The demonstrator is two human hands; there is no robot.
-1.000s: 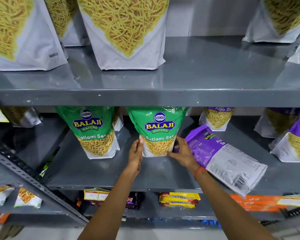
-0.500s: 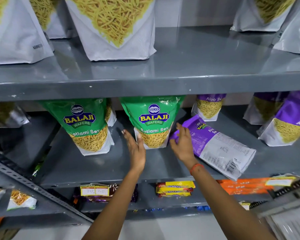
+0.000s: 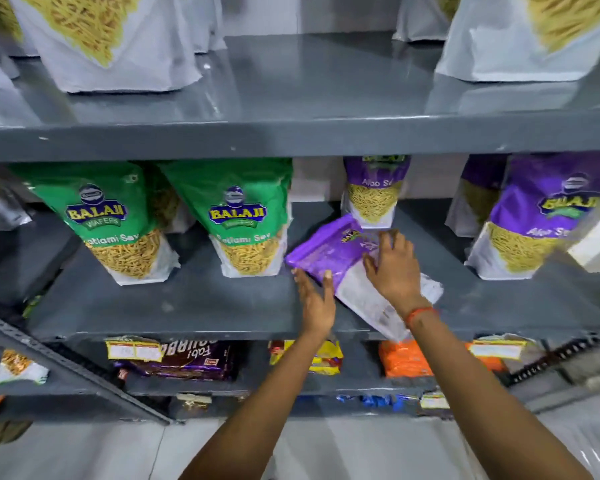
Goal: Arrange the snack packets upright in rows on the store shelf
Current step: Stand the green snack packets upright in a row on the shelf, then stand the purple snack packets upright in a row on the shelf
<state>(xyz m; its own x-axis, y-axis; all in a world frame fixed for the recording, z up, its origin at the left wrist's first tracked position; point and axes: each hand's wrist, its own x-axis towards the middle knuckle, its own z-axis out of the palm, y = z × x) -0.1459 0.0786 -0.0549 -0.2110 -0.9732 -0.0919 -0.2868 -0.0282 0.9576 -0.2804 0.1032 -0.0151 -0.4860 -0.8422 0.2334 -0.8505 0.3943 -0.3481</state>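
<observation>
Green plastic sev packets (image 3: pixel 236 216) stood upright at 9 o'clock; flat purple foil packet (image 3: pixel 329 251) unraised, overlaid by spread right hand (image 3: pixel 392 271); left hand (image 3: pixel 316 299) open, empty, alongside.

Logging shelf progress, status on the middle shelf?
Right hand flat on fallen purple packet, no grip yet. Left hand open at its edge. Green packets upright. Nothing in the way.

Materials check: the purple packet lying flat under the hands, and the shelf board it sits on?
Purple packet: looks like thin flexible plastic film, glossy; it creases and catches highlights, with a printed white back panel. A foil layer can't be told.
Shelf board: probably painted sheet metal, semi-gloss grey; flat, thin folded front edge, faint reflections, small chips in the paint.
</observation>
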